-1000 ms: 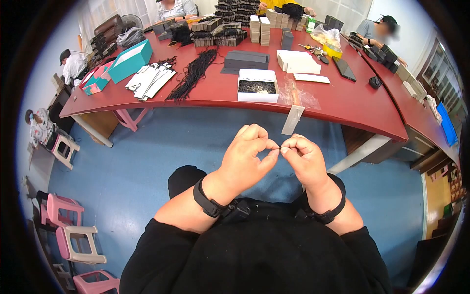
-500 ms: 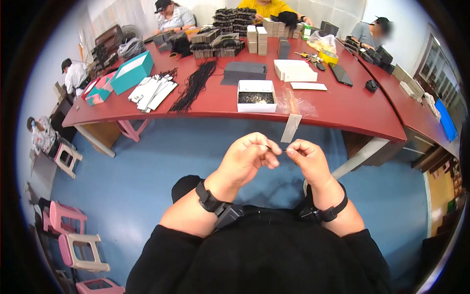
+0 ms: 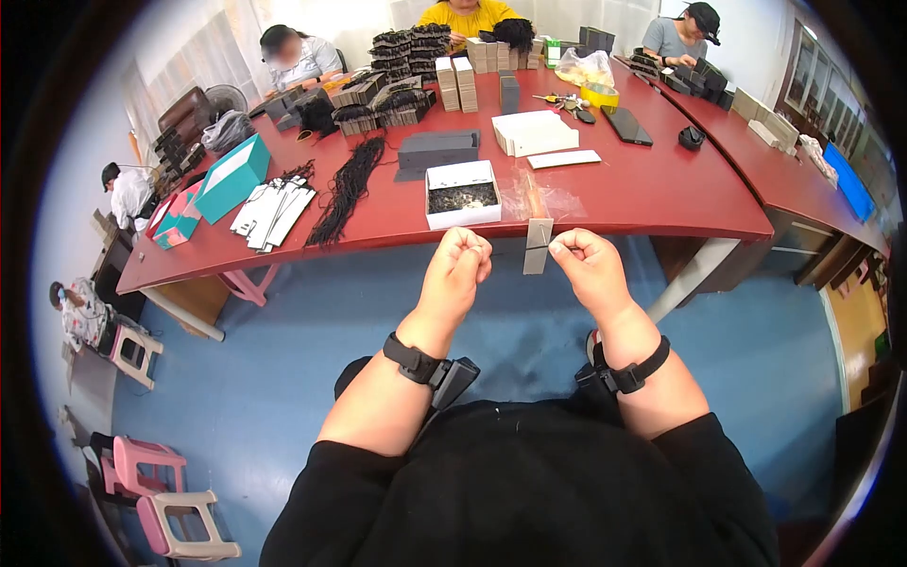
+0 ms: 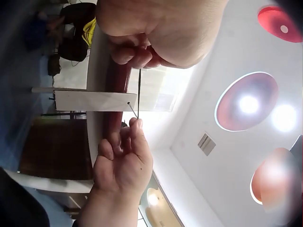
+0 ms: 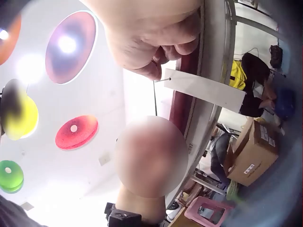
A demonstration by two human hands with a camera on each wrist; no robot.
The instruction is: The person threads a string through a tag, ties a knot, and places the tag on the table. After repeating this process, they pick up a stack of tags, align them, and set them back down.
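Note:
A thin black cord (image 4: 139, 90) runs taut between my two hands in the left wrist view. Its one end goes into the curled fingers of my left hand (image 3: 453, 274). My right hand (image 3: 595, 272) pinches it between thumb and forefinger. Between the hands, a narrow pale strip of card (image 3: 537, 253) juts from the table's front edge. A small hole and a thin pin or wire (image 4: 133, 109) show at the strip's end, the pin reaching to my right fingertips. In the right wrist view the left hand is blurred out.
On the red table (image 3: 652, 194) stand a white box (image 3: 463, 215) of black bits, a black cord bundle (image 3: 350, 189), white cards (image 3: 272, 213), a teal box (image 3: 233, 178) and a phone (image 3: 626, 126). Several people sit around. Plastic stools (image 3: 189, 524) stand at left.
My hands were fingertip to fingertip; the left opened its fingers, then curled them and drew away to the left. Both hands moved forward toward the table edge, and the cord is now stretched.

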